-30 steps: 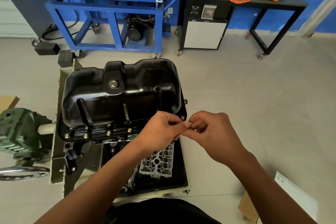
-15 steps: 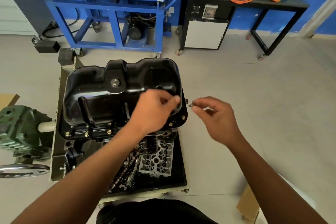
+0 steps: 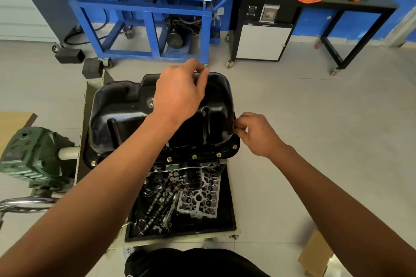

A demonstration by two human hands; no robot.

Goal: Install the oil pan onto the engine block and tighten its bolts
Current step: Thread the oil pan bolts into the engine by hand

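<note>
Oil pan (image 3: pixel 126 114): black, lying flange-down above a tray (image 3: pixel 227 209) of engine parts, in the middle of the scene.
Flange bolts (image 3: pixel 194 156): brass-coloured heads sit in a row along the pan's near edge, with one more at its near right corner.
Left hand (image 3: pixel 180 94): reaches across the top of the pan to its far rim. The fingers are curled and the thumb meets the forefinger there. I cannot tell whether they hold anything.
Right hand (image 3: pixel 254 132): just beside the pan's right edge, fingertips pinched together against the flange. What they pinch is too small to make out.
Tray contents: a camshaft (image 3: pixel 155 204) and a pale cast metal part (image 3: pixel 200 200), below the pan's near edge.
Left of pan: a green gearbox (image 3: pixel 29 157).
Far side: a blue steel frame (image 3: pixel 146 18) on the floor.
</note>
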